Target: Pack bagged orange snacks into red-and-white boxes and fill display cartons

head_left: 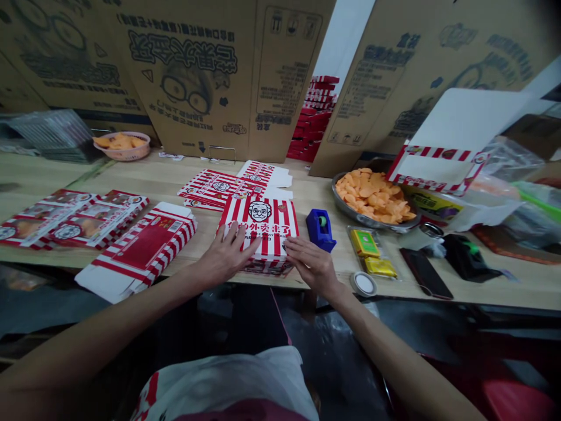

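Note:
A red-and-white striped carton (262, 228) with a cartoon face lies flat near the wooden table's front edge. My left hand (228, 252) rests on its left near corner, fingers spread and flat. On the carton's right near corner my right hand (310, 264) presses with fingers stretched out. Neither hand grips anything. More flat striped cartons (219, 188) lie just behind it.
A blue tape dispenser (320, 228) stands right of the carton. A metal bowl of orange chips (372, 197), sauce packets (371, 251), a phone (425, 272) and a round lid (363, 283) sit further right. Flat cartons (140, 248) lie left. Big cardboard boxes (210, 70) wall the back.

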Tool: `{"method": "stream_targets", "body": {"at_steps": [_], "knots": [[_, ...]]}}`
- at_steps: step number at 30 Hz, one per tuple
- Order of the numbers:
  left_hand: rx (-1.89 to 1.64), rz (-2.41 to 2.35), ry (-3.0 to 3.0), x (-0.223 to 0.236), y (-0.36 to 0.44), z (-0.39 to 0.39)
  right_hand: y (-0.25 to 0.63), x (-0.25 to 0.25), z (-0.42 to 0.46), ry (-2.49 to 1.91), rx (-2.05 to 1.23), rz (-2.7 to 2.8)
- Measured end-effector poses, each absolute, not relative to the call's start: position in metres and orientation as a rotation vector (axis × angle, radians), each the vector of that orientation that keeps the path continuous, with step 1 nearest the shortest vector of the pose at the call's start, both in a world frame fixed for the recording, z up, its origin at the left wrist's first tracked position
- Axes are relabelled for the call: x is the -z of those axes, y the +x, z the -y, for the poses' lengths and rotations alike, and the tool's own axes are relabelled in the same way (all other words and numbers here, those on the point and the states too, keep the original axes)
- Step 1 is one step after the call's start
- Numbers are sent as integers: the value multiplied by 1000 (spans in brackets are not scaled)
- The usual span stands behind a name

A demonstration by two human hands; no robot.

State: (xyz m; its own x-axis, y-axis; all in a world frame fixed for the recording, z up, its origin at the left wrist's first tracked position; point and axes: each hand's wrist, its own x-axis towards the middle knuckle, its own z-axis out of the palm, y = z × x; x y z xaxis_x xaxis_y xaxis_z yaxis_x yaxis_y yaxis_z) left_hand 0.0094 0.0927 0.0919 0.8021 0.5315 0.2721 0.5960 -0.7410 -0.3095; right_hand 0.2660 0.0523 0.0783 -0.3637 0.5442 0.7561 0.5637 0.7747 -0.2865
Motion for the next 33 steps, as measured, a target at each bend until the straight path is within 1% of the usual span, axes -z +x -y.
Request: {"method": "stream_targets", "body": {"at_steps": [5, 13, 15, 19, 22, 24, 29, 33], "knots": [[318, 786, -2618, -83, 9, -94, 268, -79, -49, -802, 82, 2092], [434, 692, -2603, -82, 18, -89, 268, -70, -46, -794, 88, 2104], [477, 643, -2588, -81, 19, -88, 268, -68, -45, -798, 37, 2082], [598, 544, -2569, -78, 20, -90, 272, -66, -42, -967, -125, 1921], [685, 545, -2617, -84, 32, -93, 272, -60, -41, -970, -163, 1866], [645, 560, -2686, -93, 46, -96, 268, -53, -42, -943, -166, 1862], [372, 613, -2838, -119, 81, -106, 256, -34, -45, -1051, -178, 1641], [257, 374, -2944, -128, 87, -113, 259, -28, -49, -1075, -179, 1665]]}}
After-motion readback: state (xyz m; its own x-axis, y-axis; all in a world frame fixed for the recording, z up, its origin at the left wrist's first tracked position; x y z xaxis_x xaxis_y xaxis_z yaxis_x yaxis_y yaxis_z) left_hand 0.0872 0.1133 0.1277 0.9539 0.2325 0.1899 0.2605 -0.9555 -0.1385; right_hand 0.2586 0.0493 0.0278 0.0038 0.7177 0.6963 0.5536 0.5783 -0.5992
